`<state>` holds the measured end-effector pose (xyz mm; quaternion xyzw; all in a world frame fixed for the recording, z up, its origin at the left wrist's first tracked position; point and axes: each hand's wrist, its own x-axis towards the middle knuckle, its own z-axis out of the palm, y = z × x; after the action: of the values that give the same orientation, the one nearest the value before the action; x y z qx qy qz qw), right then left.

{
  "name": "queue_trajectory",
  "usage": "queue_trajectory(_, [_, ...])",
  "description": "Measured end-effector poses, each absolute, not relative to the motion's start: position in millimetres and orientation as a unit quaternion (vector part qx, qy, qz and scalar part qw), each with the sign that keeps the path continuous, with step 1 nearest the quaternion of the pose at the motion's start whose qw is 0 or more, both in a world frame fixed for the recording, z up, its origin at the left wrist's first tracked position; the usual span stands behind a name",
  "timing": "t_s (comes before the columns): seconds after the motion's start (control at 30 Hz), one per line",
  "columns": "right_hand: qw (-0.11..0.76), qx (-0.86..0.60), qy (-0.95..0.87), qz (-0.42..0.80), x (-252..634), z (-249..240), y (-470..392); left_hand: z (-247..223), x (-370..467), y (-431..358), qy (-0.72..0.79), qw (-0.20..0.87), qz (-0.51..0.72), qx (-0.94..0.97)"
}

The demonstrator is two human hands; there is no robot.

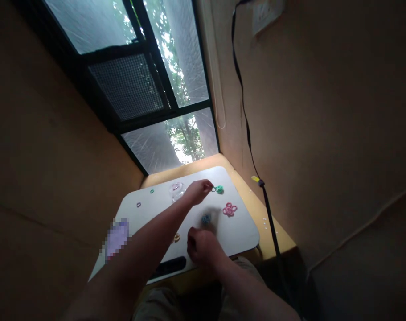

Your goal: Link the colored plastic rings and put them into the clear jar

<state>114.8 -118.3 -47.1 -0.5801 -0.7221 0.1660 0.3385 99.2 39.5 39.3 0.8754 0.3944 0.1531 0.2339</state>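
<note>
Green rings [219,190] lie in a small pile on the far right part of the white counter [238,232]; our left hand [198,191] reaches across to them, thumb and fingertips pinched together, and its grip has one darker ring [213,189] by the edge, just beside the pile (whether that ring touches the others, we cannot tell); our right hand [203,246] is at the near side, fingers curled in with a dark hollow by the thumb, and we cannot tell whether that grip has hold of anything. Blue rings [206,218] lie bunched just beyond our right hand; pink rings [230,209] overlap in a loose cluster to their right, nearer to us than the green pile; yellow rings [177,237] show beside our left forearm; a lone green ring [152,191] and a lone purple ring [138,204] lie apart on the left half. Beside our left wrist we see clear containers [176,189], partly hidden by the arm; a purple item [118,237], blurred into squares, shows at the left; a dark slot [171,266] runs along the near edge; below the window [125,87] is a yellow ledge [279,238].
</note>
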Motion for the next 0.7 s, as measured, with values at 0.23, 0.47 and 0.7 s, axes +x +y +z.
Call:
queue_trajectory(0.23, [0.342, -0.583, -0.716, 0.177, 115, -42, -119, 35, 132, 62, 0.334, 0.121, 0.076, 0.932])
queue_trajectory(0.47, [0.333, -0.583, -0.72, 0.175, 115, -42, -118, 21, 144, 79, 0.295, 0.042, 0.084, 0.951])
queue_trajectory(0.7, [0.342, -0.58, -0.72, 0.171, 116, -44, -117, 30, 123, 76, 0.309, 0.038, 0.141, 0.94])
